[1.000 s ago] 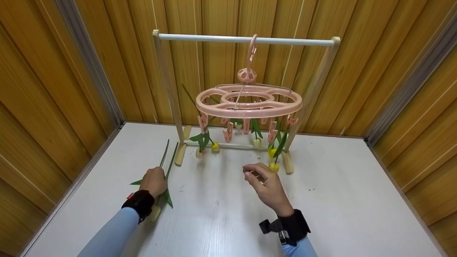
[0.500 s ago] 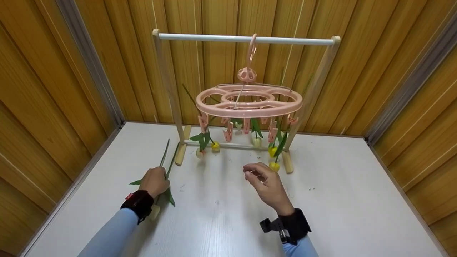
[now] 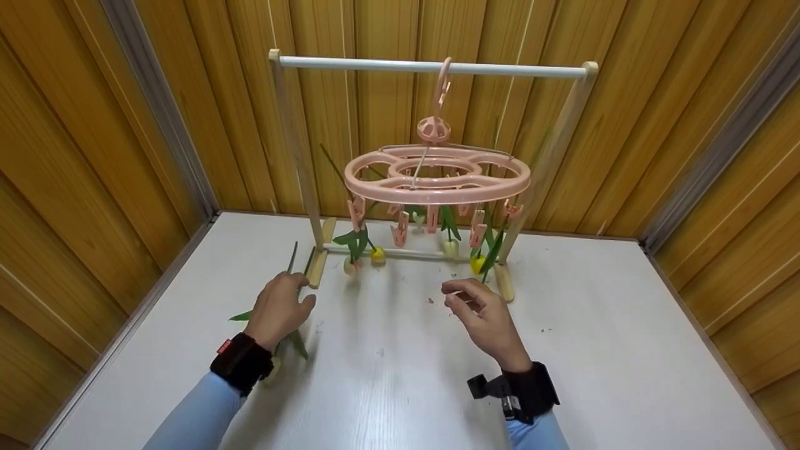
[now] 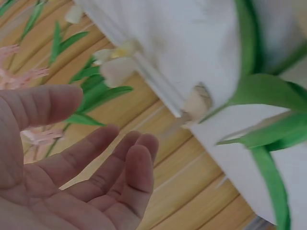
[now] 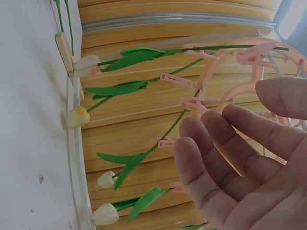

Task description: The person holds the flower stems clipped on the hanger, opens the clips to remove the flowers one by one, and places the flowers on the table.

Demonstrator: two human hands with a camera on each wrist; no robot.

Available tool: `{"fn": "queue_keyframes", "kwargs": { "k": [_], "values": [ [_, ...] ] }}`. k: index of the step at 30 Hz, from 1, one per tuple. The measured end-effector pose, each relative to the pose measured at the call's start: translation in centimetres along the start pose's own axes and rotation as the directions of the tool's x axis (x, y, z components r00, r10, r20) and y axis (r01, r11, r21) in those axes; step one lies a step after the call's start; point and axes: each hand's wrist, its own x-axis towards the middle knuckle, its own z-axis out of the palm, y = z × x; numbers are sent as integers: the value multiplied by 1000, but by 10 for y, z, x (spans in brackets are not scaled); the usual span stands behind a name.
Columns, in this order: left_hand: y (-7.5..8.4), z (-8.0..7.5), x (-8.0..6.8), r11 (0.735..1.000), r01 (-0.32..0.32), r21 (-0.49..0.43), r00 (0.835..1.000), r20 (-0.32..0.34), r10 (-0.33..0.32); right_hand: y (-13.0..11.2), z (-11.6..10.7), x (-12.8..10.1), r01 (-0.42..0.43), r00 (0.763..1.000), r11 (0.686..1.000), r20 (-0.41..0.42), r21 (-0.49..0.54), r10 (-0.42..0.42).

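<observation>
Warm wooden panelling (image 3: 75,156) walls in the scene on three sides, with grey metal strips running up the corners. Below it lies a white table (image 3: 594,350), faintly speckled, filling the whole floor of the space.

Toward the far edge of the table stands a wooden drying rack (image 3: 294,150) with a white top bar. From that bar hangs a pink oval clip hanger (image 3: 437,178), and artificial tulips (image 3: 377,255) dangle head-down from its pegs, yellow and cream buds just above the table.

Near the left edge of the table lie loose tulip stems (image 3: 292,259) with green leaves, pointing toward the rack's left foot. The left hand (image 3: 279,309) hovers over them, fingers spread and relaxed, gripping nothing. The right hand (image 3: 484,315) floats near the middle of the table, in front of the rack's right foot, fingers loosely curled and empty.

The left wrist view adds what the head view hides: the open palm (image 4: 62,167), with the green leaves (image 4: 268,110) lying apart from the fingers on the white surface. The right wrist view shows the hanging tulips from the side, cream buds (image 5: 86,64) and a yellow one (image 5: 77,117) close to the rack's lower rail, and the pink pegs (image 5: 175,80) gripping the stems.
</observation>
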Motion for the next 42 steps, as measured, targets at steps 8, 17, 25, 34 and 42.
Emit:
{"fn": "queue_keyframes", "kwargs": {
  "k": [8,17,25,34,42],
  "values": [
    [40,-1,-15,986,-144,-87,982,-136,132,0,-15,1,-53,997,999,-53,4,53],
    [78,9,-34,938,-306,-164,932,-251,260,1,-27,2,-108,989,994,-96,23,110],
    [112,28,-49,866,-425,-265,893,-281,352,0,-35,2,-113,985,993,-131,24,115],
    [129,50,-50,783,-456,-423,868,-405,286,1,-32,3,-69,982,996,-174,49,77],
    [127,59,-25,738,-432,-519,836,-538,110,2,-10,6,38,983,987,-185,155,-9]
  ]
}}
